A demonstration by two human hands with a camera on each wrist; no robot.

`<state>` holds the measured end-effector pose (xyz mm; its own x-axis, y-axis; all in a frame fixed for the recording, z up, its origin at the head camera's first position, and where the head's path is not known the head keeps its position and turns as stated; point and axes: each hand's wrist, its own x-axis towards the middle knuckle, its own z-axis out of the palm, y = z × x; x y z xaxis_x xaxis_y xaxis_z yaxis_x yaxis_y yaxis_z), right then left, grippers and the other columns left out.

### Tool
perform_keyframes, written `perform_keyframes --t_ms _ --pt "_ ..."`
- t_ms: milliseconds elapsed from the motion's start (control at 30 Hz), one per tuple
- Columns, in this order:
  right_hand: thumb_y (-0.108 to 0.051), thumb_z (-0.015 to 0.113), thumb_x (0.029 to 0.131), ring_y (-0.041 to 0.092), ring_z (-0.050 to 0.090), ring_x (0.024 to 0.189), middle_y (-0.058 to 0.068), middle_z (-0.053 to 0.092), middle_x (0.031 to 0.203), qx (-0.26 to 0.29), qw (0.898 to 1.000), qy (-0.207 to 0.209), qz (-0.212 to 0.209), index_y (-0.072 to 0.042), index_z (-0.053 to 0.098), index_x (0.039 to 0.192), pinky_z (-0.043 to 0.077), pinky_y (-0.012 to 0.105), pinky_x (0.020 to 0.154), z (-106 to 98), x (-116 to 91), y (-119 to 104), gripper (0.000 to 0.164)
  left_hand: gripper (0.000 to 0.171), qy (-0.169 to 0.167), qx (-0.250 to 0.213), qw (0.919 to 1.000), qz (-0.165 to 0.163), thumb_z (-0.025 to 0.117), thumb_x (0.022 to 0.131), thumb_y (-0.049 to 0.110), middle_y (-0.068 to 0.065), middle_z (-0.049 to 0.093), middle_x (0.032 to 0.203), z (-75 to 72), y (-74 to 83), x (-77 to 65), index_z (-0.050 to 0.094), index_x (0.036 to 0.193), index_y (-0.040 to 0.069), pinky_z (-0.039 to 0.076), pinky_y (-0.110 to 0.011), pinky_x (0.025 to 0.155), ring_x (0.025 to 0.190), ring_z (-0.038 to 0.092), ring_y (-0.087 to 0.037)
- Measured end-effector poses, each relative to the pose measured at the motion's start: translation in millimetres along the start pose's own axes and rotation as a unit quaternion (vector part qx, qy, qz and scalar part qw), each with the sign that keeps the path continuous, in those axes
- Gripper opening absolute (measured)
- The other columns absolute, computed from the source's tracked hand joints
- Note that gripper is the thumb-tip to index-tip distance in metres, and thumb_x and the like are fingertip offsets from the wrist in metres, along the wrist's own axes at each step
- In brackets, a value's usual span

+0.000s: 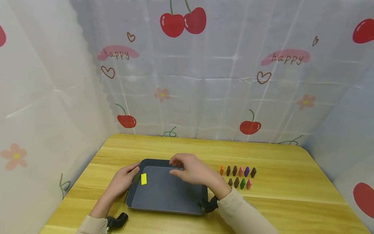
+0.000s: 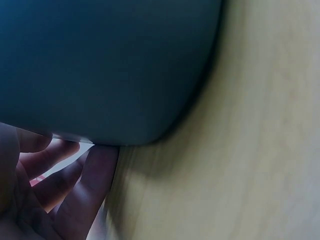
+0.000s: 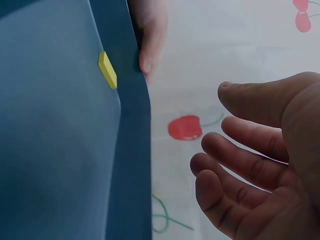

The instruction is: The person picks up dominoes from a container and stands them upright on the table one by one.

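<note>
A dark grey rectangular tray (image 1: pixel 172 196) lies on the table. Inside it, near the left wall, is a small yellow block (image 1: pixel 143 179). My left hand (image 1: pixel 123 179) grips the tray's left edge, thumb at the rim; in the left wrist view its fingers (image 2: pixel 85 190) bend against the outer side. Over the far right part of the tray hovers my right hand (image 1: pixel 191 169). Its fingers (image 3: pixel 245 155) curve loosely apart from the thumb, with nothing between them. The right forearm crosses over the tray's right edge.
Right of the tray, small blocks (image 1: pixel 241 171) stand upright in two rows: orange, brown, pink, purple and green. The right forearm hides part of the nearer row. The wooden table (image 1: pixel 277 201) ends at a printed curtain (image 1: pixel 201 107) behind and at both sides.
</note>
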<state>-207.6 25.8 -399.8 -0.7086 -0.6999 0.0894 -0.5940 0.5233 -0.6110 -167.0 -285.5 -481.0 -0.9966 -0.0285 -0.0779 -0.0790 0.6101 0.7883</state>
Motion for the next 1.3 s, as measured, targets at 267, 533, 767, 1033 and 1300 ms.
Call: perform_keyframes --t_ms 267,533,767,1033,1300 --pt "-0.032 0.072 0.098 0.004 0.064 0.096 -0.006 0.069 0.108 0.025 1.0 -0.017 -0.004 -0.021 0.067 0.117 0.055 0.021 0.086 21 30 -10 0.023 0.052 -0.002 -0.003 1.0 -0.005 0.044 0.112 0.036 -0.018 0.049 0.157 -1.7 -0.3 -1.2 0.045 0.157 0.011 0.037 -0.062 0.118 0.148 0.042 -0.041" --pt "-0.032 0.073 0.097 0.003 0.061 0.09 0.0 0.071 0.11 -0.004 0.999 -0.036 -0.01 -0.014 0.069 0.121 0.054 0.019 0.082 41 57 -14 0.03 0.052 0.001 -0.004 0.9999 -0.014 0.044 0.111 0.038 -0.019 0.05 0.156 -2.1 -0.7 -1.7 0.046 0.156 0.012 0.037 -0.063 0.118 0.146 0.043 -0.043" --pt "-0.03 0.074 0.097 0.005 0.062 0.091 0.002 0.071 0.113 -0.011 0.998 -0.056 -0.01 -0.011 0.069 0.124 0.054 0.017 0.08 59 73 -14 0.033 0.052 0.001 -0.007 0.9999 -0.013 0.045 0.111 0.038 -0.02 0.051 0.155 -1.5 -2.0 -2.2 0.047 0.156 0.011 0.039 -0.063 0.116 0.145 0.045 -0.043" --pt "-0.034 0.075 0.095 0.004 0.061 0.088 -0.003 0.07 0.106 -0.037 0.997 -0.067 0.015 -0.013 0.069 0.124 0.053 0.018 0.077 76 85 -16 0.035 0.049 0.0 -0.033 0.9991 -0.027 0.048 0.11 0.038 -0.007 0.068 0.085 -0.9 0.3 1.6 0.051 0.154 0.016 0.047 -0.028 0.062 0.063 0.054 -0.016" --pt "-0.041 0.076 0.093 0.004 0.059 0.078 -0.005 0.068 0.098 -0.072 0.994 -0.069 0.045 -0.014 0.07 0.12 0.051 0.019 0.069 92 95 -14 0.039 0.05 -0.006 -0.044 0.9986 -0.028 0.048 0.11 0.039 0.003 0.043 0.059 -0.9 0.9 4.2 0.05 0.155 0.016 0.039 -0.027 0.052 0.048 0.034 -0.011"
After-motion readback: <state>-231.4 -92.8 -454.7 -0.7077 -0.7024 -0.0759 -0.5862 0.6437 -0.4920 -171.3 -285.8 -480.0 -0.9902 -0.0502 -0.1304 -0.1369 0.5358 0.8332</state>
